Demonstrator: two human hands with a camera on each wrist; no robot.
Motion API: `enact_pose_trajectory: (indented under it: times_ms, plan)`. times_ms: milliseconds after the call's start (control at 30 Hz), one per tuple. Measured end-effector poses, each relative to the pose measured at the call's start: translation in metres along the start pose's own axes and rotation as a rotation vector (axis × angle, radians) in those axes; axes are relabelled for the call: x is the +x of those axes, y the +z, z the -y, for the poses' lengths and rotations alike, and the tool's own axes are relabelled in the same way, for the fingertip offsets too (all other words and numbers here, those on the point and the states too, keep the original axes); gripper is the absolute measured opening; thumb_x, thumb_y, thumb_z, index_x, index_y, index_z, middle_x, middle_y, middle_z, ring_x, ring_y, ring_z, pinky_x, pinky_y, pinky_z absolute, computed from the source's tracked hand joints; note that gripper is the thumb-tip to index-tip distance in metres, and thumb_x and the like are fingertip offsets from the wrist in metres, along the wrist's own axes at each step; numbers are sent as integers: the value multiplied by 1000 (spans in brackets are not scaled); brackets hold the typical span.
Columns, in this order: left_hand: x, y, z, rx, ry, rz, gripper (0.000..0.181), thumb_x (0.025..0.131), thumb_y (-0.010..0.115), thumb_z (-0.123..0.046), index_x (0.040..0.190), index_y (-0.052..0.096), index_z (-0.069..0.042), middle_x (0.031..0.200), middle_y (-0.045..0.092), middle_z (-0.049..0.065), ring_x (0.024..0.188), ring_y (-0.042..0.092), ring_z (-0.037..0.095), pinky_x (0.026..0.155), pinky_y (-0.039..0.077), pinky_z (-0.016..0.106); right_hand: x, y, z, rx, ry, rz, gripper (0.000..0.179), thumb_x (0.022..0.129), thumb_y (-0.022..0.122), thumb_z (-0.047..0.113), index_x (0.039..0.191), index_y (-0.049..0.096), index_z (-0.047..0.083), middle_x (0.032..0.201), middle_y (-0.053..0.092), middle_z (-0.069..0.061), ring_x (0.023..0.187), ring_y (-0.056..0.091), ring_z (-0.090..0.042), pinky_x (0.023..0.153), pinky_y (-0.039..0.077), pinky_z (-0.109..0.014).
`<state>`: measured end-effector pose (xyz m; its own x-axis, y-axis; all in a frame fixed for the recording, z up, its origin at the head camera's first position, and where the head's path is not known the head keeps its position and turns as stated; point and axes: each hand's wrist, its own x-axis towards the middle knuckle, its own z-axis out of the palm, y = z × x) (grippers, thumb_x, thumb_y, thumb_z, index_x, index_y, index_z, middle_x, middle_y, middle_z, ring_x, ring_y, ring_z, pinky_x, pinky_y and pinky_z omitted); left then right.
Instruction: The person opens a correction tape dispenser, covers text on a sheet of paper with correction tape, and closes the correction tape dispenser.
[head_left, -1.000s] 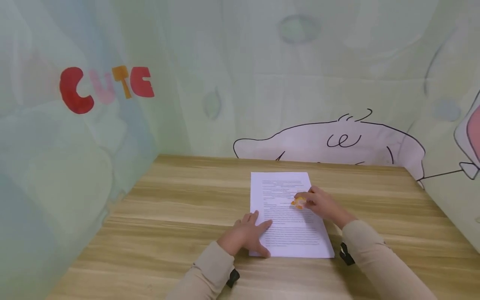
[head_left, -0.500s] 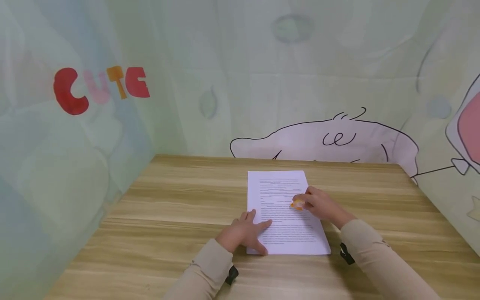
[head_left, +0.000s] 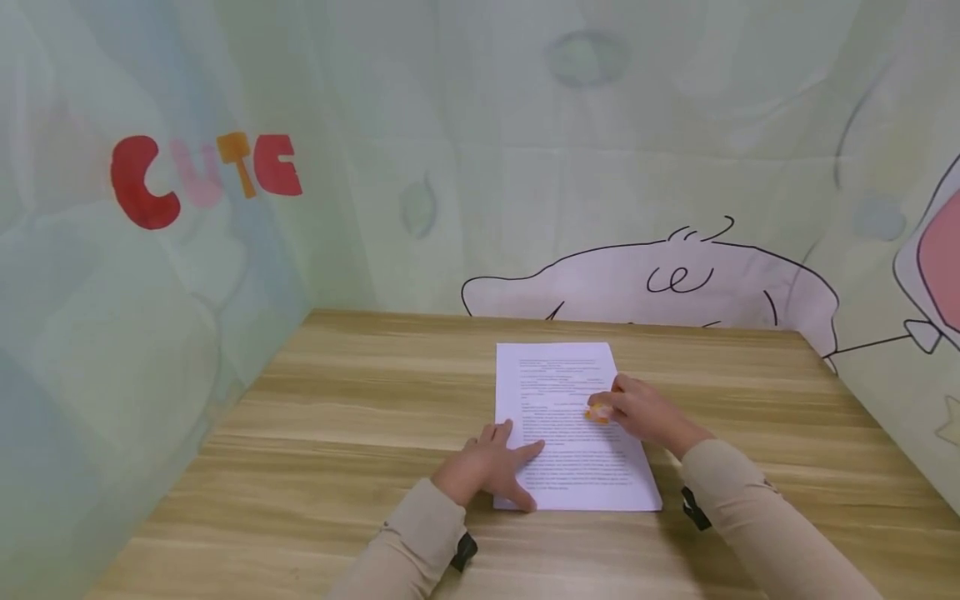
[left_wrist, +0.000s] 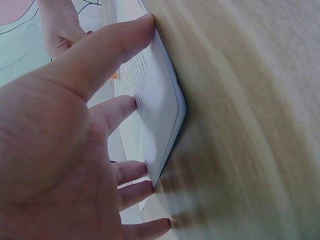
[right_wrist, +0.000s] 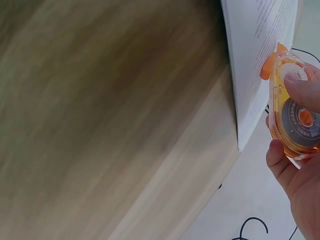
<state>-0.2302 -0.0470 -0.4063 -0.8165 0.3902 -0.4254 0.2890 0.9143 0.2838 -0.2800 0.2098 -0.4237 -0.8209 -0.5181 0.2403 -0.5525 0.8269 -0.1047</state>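
A stack of white printed paper (head_left: 573,487) lies on the wooden table. My left hand (head_left: 491,468) rests spread over its lower left edge; in the left wrist view the fingers of that hand (left_wrist: 55,145) are apart, with the thumb tip at the near edge of the sheets. My right hand (head_left: 647,410) pinches a correction tape (head_left: 597,412) over the middle right of the page. The right wrist view shows the clear and yellow correction tape (right_wrist: 292,107) gripped between thumb and fingers, its orange tip end at the printed sheet. Whether the tip touches the paper cannot be told.
The wooden table (head_left: 360,417) extends around the paper on all sides. Printed fabric walls (head_left: 375,167) stand behind it and at both sides, with a cartoon figure (head_left: 600,283) at the back and coloured letters at the left.
The head view has shifted slightly. My right hand and the correction tape have moved a very little over the page, toward me and rightward. My left hand keeps its place on the paper.
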Motion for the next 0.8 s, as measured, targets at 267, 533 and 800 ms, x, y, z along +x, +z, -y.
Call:
enact_pose_trajectory:
  times_ms: [267,533,800]
  plan:
    - [8,6,4,-4,4,-16,81,70,73,-49,140,33,-43,155,11,11,140,12,29,108,22,54,5,-2,3,-44,2,75,26,84,65,13,108,69,23,84,49,0,73,42,-13,63,38,-23]
    - [5,1,-2,-1,-2,-9,82,69,75,-49,140,35,-40,154,12,11,139,14,28,106,25,54,4,-6,2,-169,-82,68,26,86,62,15,109,68,27,85,47,1,70,41,-12,58,38,-21]
    - [3,1,-1,-6,-6,-9,82,68,75,-48,139,36,-38,154,12,11,139,15,30,104,28,55,4,-8,5,-248,-119,79,28,88,59,13,111,65,27,86,47,-3,66,42,-14,50,38,-19]
